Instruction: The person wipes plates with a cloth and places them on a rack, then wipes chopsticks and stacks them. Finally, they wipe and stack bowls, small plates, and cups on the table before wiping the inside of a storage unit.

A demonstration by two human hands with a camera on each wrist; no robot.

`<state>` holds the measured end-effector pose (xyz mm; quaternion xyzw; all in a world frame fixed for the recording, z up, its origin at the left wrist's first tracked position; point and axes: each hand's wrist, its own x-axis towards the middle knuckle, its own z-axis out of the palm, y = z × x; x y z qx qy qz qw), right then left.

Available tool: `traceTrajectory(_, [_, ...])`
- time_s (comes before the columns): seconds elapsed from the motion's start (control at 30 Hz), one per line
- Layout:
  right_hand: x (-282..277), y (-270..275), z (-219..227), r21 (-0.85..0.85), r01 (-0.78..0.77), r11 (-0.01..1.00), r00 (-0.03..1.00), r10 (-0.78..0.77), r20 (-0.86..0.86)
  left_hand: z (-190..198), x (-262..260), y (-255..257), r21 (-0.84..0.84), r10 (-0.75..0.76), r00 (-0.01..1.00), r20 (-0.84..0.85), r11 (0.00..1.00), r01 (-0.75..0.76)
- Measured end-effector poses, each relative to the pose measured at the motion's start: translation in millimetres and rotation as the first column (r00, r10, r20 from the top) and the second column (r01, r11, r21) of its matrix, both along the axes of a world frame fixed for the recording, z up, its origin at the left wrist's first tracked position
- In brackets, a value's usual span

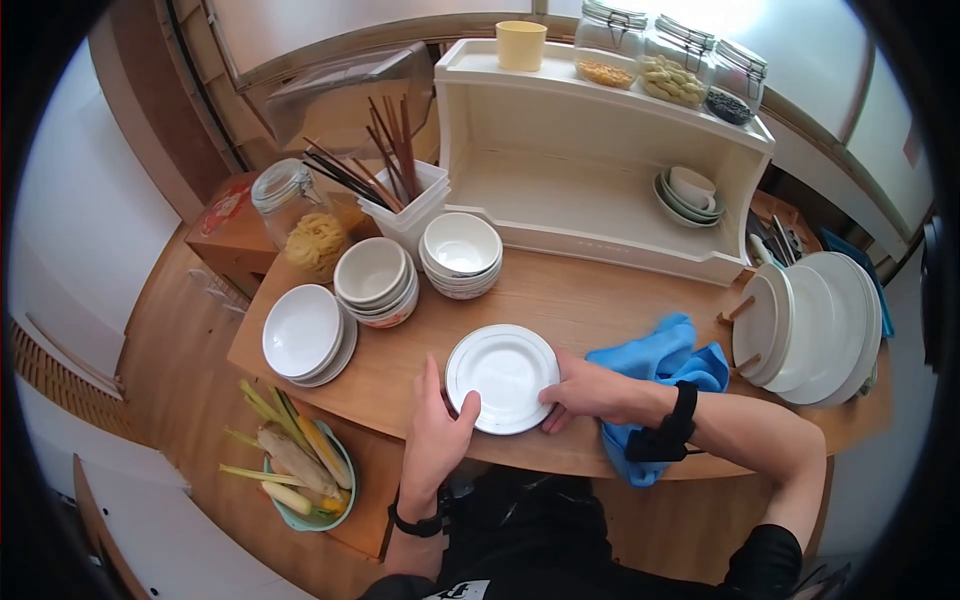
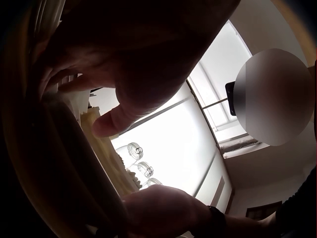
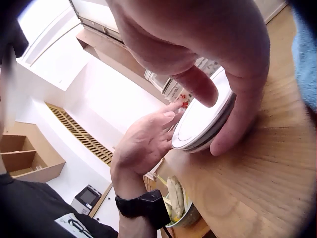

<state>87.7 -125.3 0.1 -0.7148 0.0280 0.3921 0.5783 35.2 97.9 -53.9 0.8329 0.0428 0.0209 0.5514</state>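
A small stack of round white plates (image 1: 502, 378) sits near the table's front edge, the top one with a thin ring around its rim. My right hand (image 1: 592, 392) grips it from the right, thumb over the rim and fingers along the side, as the right wrist view shows of the stacked plates (image 3: 197, 119). At the left side, my left hand (image 1: 436, 425) has its fingers extended, with the thumb right at the plate's rim. The left wrist view is dark; the left hand (image 2: 133, 59) fills its top and hides most of the plates.
Stacked bowls (image 1: 372, 272), more bowls (image 1: 462, 245) and white dishes (image 1: 302, 332) stand left and behind. A blue cloth (image 1: 655, 360) and racked plates (image 1: 825, 320) lie right. Behind are a cream shelf (image 1: 560, 130) and a chopstick holder (image 1: 415, 215); a vegetable basket (image 1: 345, 505) is lower left.
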Motion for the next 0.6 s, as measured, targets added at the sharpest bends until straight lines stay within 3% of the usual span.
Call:
traceTrajectory(0.13, [18, 24, -13, -0.018, -0.12, 0.993, 0.991, 0.119, -0.058, -1, -10, 12, -0.099, 0.097, 0.978, 0.185, 0.992, -0.079])
traceTrajectory(0.27, [26, 41, -23, 0.008, -0.075, 0.997, 0.995, 0.076, -0.065, -6, -12, 29, 0.088, 0.074, 0.967, 0.242, 0.991, -0.098])
traceTrajectory(0.4, [25, 49, -9, 0.071, -0.147, 0.987, 0.989, 0.147, 0.005, 22, -20, 23, 0.26, 0.001, 0.971, 0.239, 0.963, -0.065])
traceTrajectory(0.6, [40, 45, -3, 0.003, -0.269, 0.963, 0.963, 0.269, 0.035, 15, -12, 14, 0.361, 0.034, 0.97, 0.24, 0.924, -0.122])
